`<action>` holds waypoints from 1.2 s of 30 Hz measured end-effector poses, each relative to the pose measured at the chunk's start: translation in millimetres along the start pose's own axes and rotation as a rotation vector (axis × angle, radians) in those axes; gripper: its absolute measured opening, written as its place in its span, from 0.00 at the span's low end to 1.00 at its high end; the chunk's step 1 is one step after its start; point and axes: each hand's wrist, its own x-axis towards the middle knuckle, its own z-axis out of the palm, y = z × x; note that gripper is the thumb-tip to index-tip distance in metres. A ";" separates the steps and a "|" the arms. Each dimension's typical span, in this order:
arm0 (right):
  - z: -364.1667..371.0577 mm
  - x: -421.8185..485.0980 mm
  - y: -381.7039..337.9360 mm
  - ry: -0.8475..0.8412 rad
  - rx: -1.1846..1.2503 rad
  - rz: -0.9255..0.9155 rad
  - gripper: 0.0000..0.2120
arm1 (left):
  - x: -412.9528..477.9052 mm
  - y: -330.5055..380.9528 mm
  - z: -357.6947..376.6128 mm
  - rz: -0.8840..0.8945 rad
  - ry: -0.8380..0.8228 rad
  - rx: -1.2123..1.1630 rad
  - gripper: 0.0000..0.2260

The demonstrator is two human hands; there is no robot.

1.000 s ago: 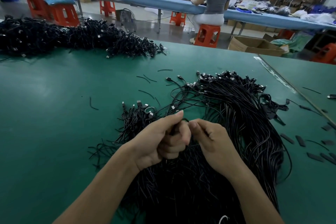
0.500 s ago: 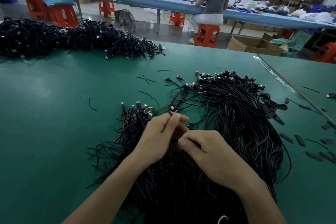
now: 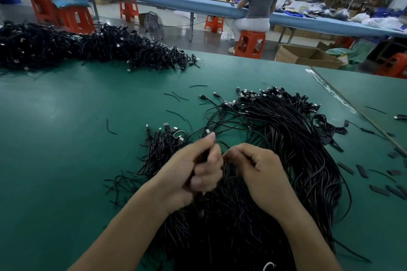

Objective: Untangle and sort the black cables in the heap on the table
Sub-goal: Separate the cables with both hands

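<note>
A big heap of black cables (image 3: 293,145) with USB plugs lies on the green table (image 3: 66,138), curving from the far middle down to the near edge. A smaller bunch of cables (image 3: 160,145) lies just left of it. My left hand (image 3: 193,171) is raised over the heap and grips a black cable between thumb and curled fingers. My right hand (image 3: 262,174) is close beside it, fingers curled, pinching cable strands from the heap. The fingertips of both hands nearly meet.
A second long heap of black cables (image 3: 77,48) runs along the far left of the table. Short black offcuts (image 3: 176,97) lie scattered mid-table, and flat black strips (image 3: 361,170) at the right. A table seam (image 3: 352,103) runs at the right. A person sits on an orange stool (image 3: 250,44) beyond.
Both hands have lifted from the heap. The left hand turned upright and closed round a cable; the right hand rose beside it, drawing strands up.
</note>
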 end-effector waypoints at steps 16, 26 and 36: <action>-16.4 3.7 -19.3 0.023 -0.078 -0.110 0.04 | -0.8 -14.4 -0.3 -0.002 0.229 0.736 0.26; 14.1 -11.6 -8.2 -0.247 -0.172 0.046 0.15 | 3.0 10.7 -0.4 0.249 0.161 -0.429 0.18; -10.9 -10.8 -18.5 -0.210 -0.329 -0.062 0.08 | 3.2 -12.3 -15.6 0.248 0.347 0.961 0.19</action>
